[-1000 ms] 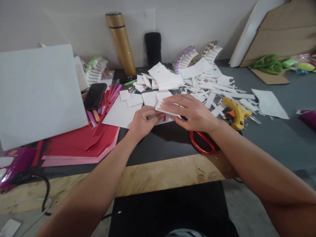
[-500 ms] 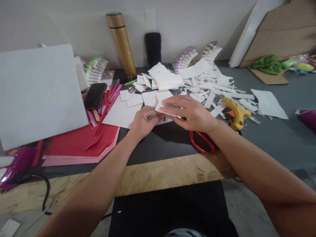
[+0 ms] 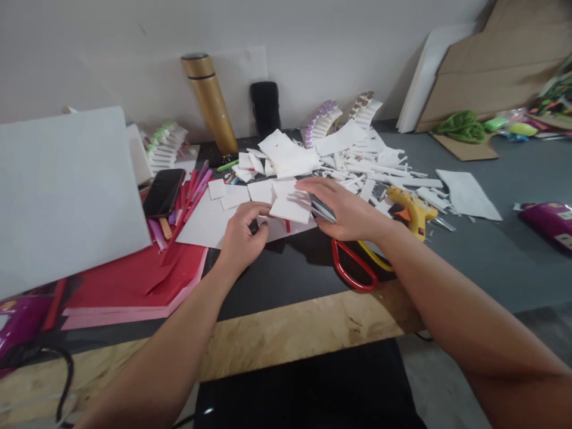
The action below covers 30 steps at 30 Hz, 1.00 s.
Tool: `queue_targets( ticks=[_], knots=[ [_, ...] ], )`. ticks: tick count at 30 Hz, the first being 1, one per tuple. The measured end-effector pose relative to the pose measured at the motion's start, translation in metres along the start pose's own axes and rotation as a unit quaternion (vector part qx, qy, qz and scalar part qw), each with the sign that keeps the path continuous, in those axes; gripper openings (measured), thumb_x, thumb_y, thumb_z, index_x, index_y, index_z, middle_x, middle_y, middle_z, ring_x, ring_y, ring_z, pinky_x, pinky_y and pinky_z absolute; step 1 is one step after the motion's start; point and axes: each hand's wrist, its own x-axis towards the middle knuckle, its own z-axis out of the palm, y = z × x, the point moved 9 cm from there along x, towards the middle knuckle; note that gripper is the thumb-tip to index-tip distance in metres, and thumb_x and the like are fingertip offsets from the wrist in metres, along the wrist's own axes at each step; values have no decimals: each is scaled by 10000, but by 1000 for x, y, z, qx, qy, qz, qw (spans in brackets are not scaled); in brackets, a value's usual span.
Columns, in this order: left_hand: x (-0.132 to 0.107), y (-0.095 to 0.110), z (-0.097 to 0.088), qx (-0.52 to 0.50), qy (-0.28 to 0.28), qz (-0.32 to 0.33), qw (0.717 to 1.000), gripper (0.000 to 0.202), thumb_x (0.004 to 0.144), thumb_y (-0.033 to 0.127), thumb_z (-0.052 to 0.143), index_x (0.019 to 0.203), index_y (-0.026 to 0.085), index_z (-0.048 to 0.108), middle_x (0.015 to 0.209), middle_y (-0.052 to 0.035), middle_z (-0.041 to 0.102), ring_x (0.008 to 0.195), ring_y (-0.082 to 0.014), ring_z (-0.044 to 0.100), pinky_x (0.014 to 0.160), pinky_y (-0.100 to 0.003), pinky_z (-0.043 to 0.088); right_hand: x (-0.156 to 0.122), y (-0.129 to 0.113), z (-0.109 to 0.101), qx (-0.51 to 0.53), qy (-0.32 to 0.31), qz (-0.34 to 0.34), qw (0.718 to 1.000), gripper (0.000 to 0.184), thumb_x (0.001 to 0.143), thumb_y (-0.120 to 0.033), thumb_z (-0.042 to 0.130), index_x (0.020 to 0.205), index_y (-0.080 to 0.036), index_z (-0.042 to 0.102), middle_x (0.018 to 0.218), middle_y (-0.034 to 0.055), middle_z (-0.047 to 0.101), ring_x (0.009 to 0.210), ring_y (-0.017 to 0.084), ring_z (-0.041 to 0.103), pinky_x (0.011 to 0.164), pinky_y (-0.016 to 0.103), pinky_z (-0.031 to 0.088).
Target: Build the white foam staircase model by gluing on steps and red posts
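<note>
A white foam square (image 3: 290,201) sits slightly raised over the white sheets, with a short red stick (image 3: 288,226) showing under its front edge. My left hand (image 3: 245,235) is at its left side. The index finger reaches to the square's edge, and the thumb stands apart from it. On the right, my right hand (image 3: 344,205) has its fingers stretched out by the square's right corner. Grey blade-like shapes, blurred, show between its fingers and thumb; I cannot tell if they are touched. Below that hand lie scissors with a red handle loop (image 3: 355,268) and a yellow one.
A yellow glue gun (image 3: 413,210) lies right of my right hand. Behind are white foam scraps (image 3: 361,164), a gold bottle (image 3: 210,104) and a black case (image 3: 265,109). Leftward are a phone (image 3: 164,192), red sheets (image 3: 134,277) and a large white board (image 3: 67,190).
My left thumb has moved away from the square, and that hand has drawn left. My right hand has shifted off the square's top to its right side. The camera view has tilted up and turned right.
</note>
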Motion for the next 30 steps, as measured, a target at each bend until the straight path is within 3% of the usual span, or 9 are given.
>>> queue_targets(
  ticks=[5,13,18,22,26,30],
  knots=[
    [2,10,-11,-25,34,-1,999,297,758,66,524,994,205,638,1149,-80,697,1156,-232,630,1043,-412,454,0,4,4,-35,17,-17,999,392,957,-160,524,1334,-183,628,1332,151,672,1225,280,635,1022,461,523],
    [-1,-11,-32,-89,136,-42,986,483,700,123,533,1161,249,598,1204,-52,643,1160,-227,610,1017,-384,457,-2,8,-29,8,137,37,990,363,973,-225,541,1307,-229,683,1262,104,721,1140,239,685,972,404,542],
    [-2,-14,-30,-103,132,-44,985,478,694,130,530,1153,245,600,1184,-53,634,1156,-227,607,993,-368,466,-5,22,-33,61,161,104,980,349,954,-287,591,1272,-202,708,1136,77,761,905,192,712,802,328,569],
    [-1,-10,-28,-79,119,-35,989,483,715,123,546,1175,254,611,1191,-56,624,1146,-223,604,974,-369,483,-8,32,-31,137,167,146,966,386,947,-326,614,1287,-167,701,1071,76,768,894,187,706,825,332,567],
    [0,6,-25,-11,101,33,994,461,764,96,589,1189,262,658,1261,-78,596,1206,-236,573,982,-391,491,-7,31,-30,170,170,157,958,377,930,-298,632,1275,-170,713,1081,75,771,925,188,712,866,349,572],
    [0,17,-23,47,95,62,993,323,829,90,589,1067,264,719,1225,-69,624,1202,-228,582,1072,-429,446,-6,27,-30,175,173,158,956,375,907,-264,645,1264,-174,720,1098,80,771,959,194,713,893,359,577]
  ],
)
